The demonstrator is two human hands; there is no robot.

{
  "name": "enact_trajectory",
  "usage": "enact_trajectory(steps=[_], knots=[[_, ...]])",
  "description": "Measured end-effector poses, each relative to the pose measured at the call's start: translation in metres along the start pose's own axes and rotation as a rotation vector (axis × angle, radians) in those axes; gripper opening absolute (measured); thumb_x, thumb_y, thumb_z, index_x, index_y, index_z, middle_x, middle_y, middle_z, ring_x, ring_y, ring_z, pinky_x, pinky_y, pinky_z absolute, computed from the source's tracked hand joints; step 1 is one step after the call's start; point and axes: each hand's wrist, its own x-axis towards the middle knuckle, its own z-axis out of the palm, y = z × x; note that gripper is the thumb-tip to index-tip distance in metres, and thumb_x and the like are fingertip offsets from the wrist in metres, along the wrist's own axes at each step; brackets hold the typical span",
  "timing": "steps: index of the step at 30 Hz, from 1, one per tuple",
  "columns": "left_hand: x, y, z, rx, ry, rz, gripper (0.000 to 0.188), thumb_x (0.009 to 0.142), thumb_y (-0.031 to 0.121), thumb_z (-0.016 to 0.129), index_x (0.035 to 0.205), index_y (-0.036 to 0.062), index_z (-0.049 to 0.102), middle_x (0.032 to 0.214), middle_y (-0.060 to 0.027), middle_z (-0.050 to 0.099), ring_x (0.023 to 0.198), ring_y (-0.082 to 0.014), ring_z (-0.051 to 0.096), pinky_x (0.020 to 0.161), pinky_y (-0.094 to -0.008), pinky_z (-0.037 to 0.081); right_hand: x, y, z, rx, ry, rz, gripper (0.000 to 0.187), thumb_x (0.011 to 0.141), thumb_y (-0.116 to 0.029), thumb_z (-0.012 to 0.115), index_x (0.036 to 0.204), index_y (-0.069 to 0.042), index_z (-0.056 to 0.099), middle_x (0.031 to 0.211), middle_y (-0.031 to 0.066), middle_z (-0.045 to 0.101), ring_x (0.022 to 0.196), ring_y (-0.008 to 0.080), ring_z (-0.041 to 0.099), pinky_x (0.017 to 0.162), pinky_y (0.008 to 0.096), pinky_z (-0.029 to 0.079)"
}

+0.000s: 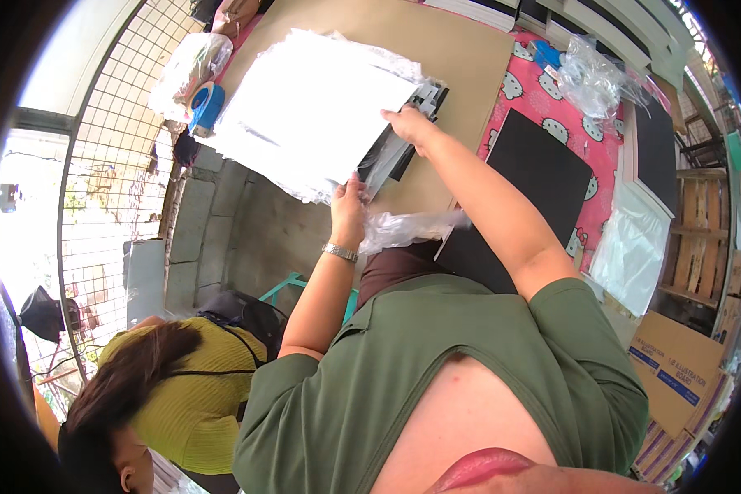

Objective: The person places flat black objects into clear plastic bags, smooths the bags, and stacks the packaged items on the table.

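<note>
A pile of bright white sheets [304,115], with ragged clear plastic edges, lies on a brown board [461,62] on the table. My right hand [413,130] pinches the top sheet's right edge between thumb and fingers. At the near corner of that same sheet, my left hand [350,206] has its fingers closed on the edge. Dark and patterned pieces in clear plastic [378,169] stick out from under the sheet between my hands. Crumpled clear plastic film [407,229] hangs at the table's near edge, beside my left wrist.
A black board [543,169] lies under my right forearm, on a pink patterned cloth [605,177]. Clear plastic [592,82] is bunched at the far right. A blue tape dispenser [207,107] stands left of the pile. Another person in a yellow-green top [193,387] is close at my left.
</note>
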Motion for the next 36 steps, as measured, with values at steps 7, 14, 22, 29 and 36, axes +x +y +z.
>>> enact_trajectory(steps=[7,14,22,29,36], knots=[[-0.074,0.028,0.012,0.071,-0.341,0.139,0.024,0.085,0.012,0.059,0.105,0.0000,0.052,0.098,-0.0081,0.055,0.093,-0.0143,0.052,0.083,-0.0271,0.042,-0.124,-0.024,-0.038,0.120,-0.461,-0.456,0.073,0.085,-0.039,0.057,0.135,0.006,0.027,0.136,0.0265,0.032,0.127,0.0314,0.035,0.104,0.0387,0.028],[-0.079,0.053,0.103,-0.142,-0.896,0.203,0.049,0.071,-0.017,0.047,0.117,-0.0009,0.047,0.127,-0.0153,0.048,0.118,-0.0239,0.045,0.102,-0.0347,0.032,-0.200,0.005,-0.134,0.488,-0.377,-0.224,0.042,0.082,-0.004,0.060,0.122,0.000,0.049,0.088,0.0021,0.058,0.078,0.0071,0.052,0.067,0.0234,0.043],[-0.088,0.032,0.142,0.317,-0.784,0.204,0.043,0.077,-0.006,0.062,0.117,-0.0044,0.046,0.096,-0.0158,0.063,0.088,-0.0140,0.060,0.077,-0.0245,0.047,-0.228,0.036,-0.147,0.446,0.179,-0.209,0.016,0.088,-0.006,0.054,0.102,-0.004,0.061,0.089,-0.0007,0.057,0.076,0.0030,0.048,0.064,0.0187,0.040],[-0.099,0.016,0.144,0.418,-0.830,0.219,0.036,0.081,0.000,0.061,0.115,-0.0011,0.049,0.078,-0.0018,0.056,0.068,-0.0063,0.049,0.059,-0.0198,0.039,-0.210,0.047,-0.155,0.141,0.518,-0.480,0.013,0.085,-0.015,0.062,0.080,-0.003,0.063,0.068,-0.0007,0.057,0.062,0.0055,0.051,0.057,0.0201,0.040],[-0.106,0.020,0.152,-0.054,-0.878,-0.126,0.012,0.094,0.014,0.046,0.091,0.0045,0.054,0.077,0.0015,0.052,0.071,-0.0087,0.048,0.067,-0.0233,0.040,-0.234,0.028,-0.158,0.991,-0.044,-0.106,0.011,0.085,-0.016,0.063,0.083,-0.005,0.060,0.070,0.0002,0.059,0.059,0.0037,0.050,0.053,0.0193,0.039]])
